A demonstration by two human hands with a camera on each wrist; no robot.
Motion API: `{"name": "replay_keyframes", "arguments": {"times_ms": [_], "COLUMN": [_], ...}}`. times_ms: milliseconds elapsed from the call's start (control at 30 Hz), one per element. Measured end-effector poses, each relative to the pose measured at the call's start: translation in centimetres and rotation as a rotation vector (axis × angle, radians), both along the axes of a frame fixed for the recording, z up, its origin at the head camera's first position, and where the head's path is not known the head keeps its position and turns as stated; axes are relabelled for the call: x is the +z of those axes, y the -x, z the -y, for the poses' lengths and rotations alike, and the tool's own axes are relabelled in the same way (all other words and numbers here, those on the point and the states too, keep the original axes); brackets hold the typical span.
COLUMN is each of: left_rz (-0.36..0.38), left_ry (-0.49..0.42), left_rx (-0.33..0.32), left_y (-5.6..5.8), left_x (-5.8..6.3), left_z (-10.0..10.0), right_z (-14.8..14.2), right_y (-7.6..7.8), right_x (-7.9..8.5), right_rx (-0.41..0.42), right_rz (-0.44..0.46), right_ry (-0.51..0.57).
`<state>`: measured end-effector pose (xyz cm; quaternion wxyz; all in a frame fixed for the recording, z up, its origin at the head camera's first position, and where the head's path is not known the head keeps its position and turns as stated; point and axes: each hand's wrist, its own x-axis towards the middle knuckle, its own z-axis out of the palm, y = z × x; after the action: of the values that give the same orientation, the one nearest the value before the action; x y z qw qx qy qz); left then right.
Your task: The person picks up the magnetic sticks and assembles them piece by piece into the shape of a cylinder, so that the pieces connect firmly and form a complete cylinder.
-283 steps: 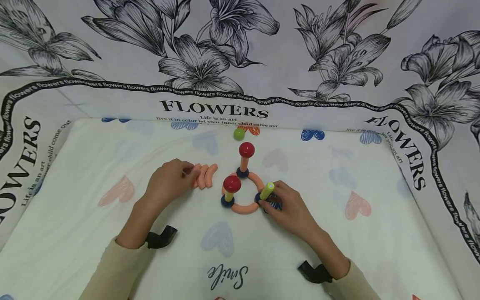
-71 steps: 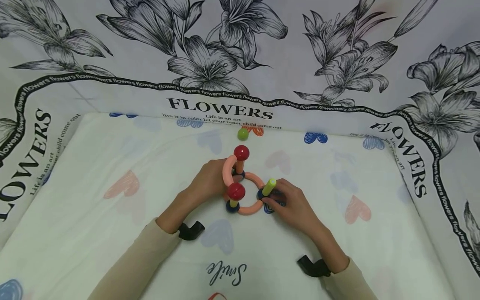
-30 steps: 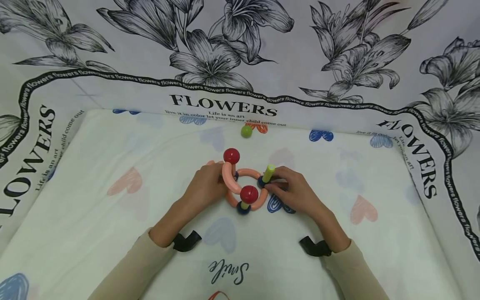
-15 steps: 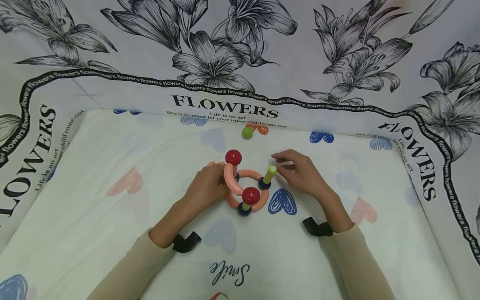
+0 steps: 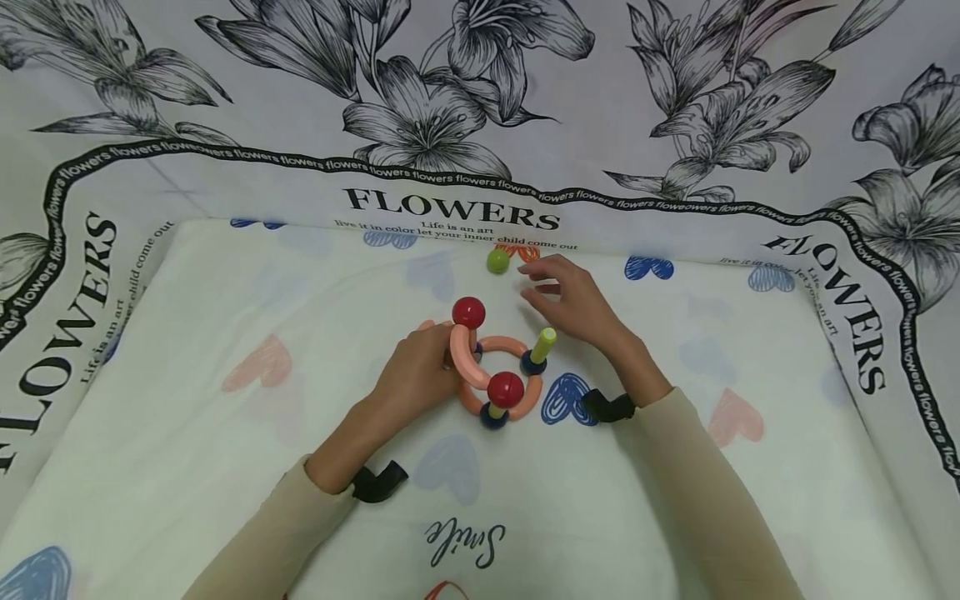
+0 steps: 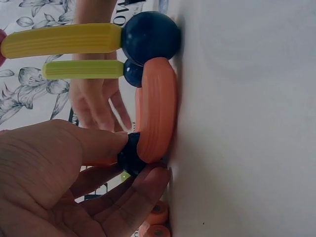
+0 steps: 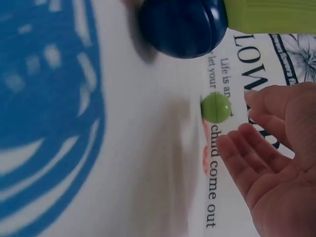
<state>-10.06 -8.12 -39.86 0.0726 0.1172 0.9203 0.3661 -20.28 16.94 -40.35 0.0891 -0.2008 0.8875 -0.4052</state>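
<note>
A toy frame of coral curved pieces (image 5: 504, 343) and dark blue balls forms a ring on the cloth. Two rods on it carry red balls (image 5: 468, 312), and a curved coral bar (image 5: 465, 358) links those balls. A third, lime rod (image 5: 543, 344) has a bare top. My left hand (image 5: 416, 375) pinches a dark blue ball (image 6: 129, 155) at the ring's left back, between thumb and fingers. Beyond the ring, my right hand (image 5: 573, 304) is held with fingers parted, just right of a green ball (image 5: 497, 261). In the right wrist view nothing lies between those fingers.
Loose coral pieces (image 6: 158, 212) lie behind my left hand, mostly hidden in the head view. The white cloth (image 5: 360, 533) bears printed hearts, and a flower-printed sheet (image 5: 285, 187) borders it at the back. A black wrist mount (image 5: 607, 406) sticks out from each sleeve.
Since the oldest frame, a curved bar has come to link the red balls, and the ring has turned. My right hand has let go by the lime rod and moved back toward the green ball.
</note>
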Motion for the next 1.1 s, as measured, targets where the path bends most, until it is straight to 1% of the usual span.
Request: {"name": "replay_keyframes", "arguments": {"times_ms": [133, 267, 433, 600, 767, 900, 1100], "left_rz": [0.006, 0.004, 0.005, 0.008, -0.001, -0.003, -0.006], "left_ry": [-0.006, -0.001, 0.003, -0.007, -0.027, -0.033, -0.022], "left_rx": [0.012, 0.008, 0.007, -0.011, 0.003, 0.007, -0.002], "left_y": [0.1, 0.3, 0.3, 0.3, 0.3, 0.3, 0.3], "left_x": [-0.1, 0.0, 0.0, -0.2, -0.2, -0.3, -0.3], "left_z": [0.0, 0.2, 0.4, 0.2, 0.2, 0.1, -0.1], "right_z": [0.9, 2.0, 3.1, 3.8, 4.5, 4.6, 4.4], "right_y": [1.4, 2.6, 3.7, 4.1, 4.7, 4.8, 4.3], "right_x": [-0.2, -0.5, -1.0, -1.4, -1.2, -1.2, -1.5], "right_rx": [-0.013, -0.028, 0.005, 0.012, 0.030, 0.002, -0.034], "right_rz": [0.005, -0.029, -0.077, -0.095, -0.118, -0.110, -0.078], "right_ry": [-0.016, -0.029, -0.013, -0.005, -0.020, -0.036, -0.020]}}
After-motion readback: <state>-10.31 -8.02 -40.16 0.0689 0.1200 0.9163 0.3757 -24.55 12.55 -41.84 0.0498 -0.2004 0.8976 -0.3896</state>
